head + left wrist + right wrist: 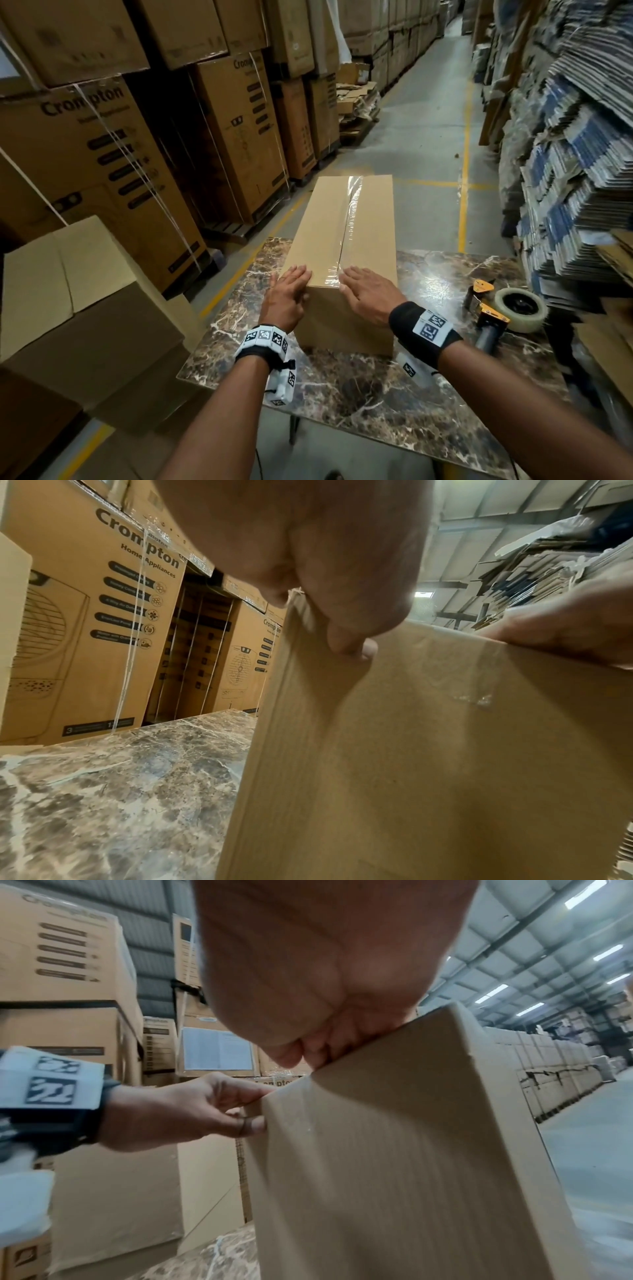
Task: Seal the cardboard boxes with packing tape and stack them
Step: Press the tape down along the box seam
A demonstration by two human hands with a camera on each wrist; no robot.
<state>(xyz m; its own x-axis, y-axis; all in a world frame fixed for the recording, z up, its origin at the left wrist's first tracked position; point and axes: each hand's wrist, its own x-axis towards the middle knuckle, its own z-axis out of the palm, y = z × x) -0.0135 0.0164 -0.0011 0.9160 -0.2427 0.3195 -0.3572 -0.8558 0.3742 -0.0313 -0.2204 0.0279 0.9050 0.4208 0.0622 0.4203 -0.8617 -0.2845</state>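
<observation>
Dim warehouse light overall; ceiling strip lights (534, 1007) glow at upper right of the right wrist view. Glare streaks on the clear tape (352, 212) at centre of the head view and sheen on the desk (435, 274) at right. Fisheye bend at edges, esp. left. Palms fill both wrist views, blurry; motion blur lower right.

A long cardboard box (337, 253) lies on a table (394, 394), running away from the person. A strip of tape (351, 219) runs along its top seam. The left hand (286, 298) rests on its near left corner, the right hand (368, 294) on its near right. A tape dispenser (503, 308) lies on the table to the right. Another box (78, 301) stands left of the table.
</observation>
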